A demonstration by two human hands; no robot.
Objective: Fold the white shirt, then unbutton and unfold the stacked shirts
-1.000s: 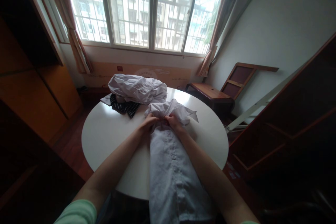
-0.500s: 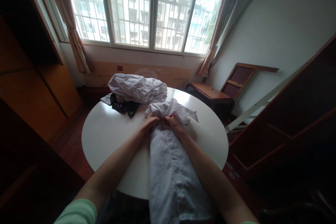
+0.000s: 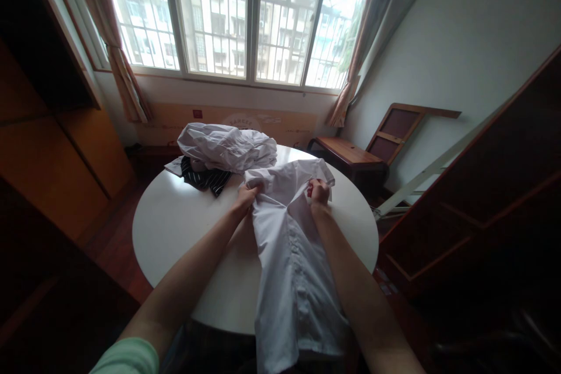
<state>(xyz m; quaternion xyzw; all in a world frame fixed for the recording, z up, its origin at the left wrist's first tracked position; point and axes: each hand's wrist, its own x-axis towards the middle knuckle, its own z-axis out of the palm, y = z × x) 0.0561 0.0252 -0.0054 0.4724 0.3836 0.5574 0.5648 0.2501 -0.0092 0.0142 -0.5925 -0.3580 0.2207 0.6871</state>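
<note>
A white button-up shirt [image 3: 280, 245] lies lengthwise over the round white table [image 3: 175, 245], its lower end hanging past the near edge. My left hand [image 3: 249, 194] is closed on the cloth at the shirt's left upper side. At the upper right, my right hand [image 3: 319, 191] grips the fabric, with something small and red showing by its fingers. Between the two hands the cloth is stretched sideways, with creases meeting at the button strip. Parts of the fingers are hidden by folds.
A heap of white clothes [image 3: 228, 146] sits at the table's far left, with a black striped cloth [image 3: 204, 178] under its front. Beyond the table to the right stands a wooden bench [image 3: 348, 151]. A dark wooden panel [image 3: 473, 204] leans at the right.
My right hand has moved right, away from the left hand, with the cloth in it. The bunched upper part of the shirt has spread out and flattened.
</note>
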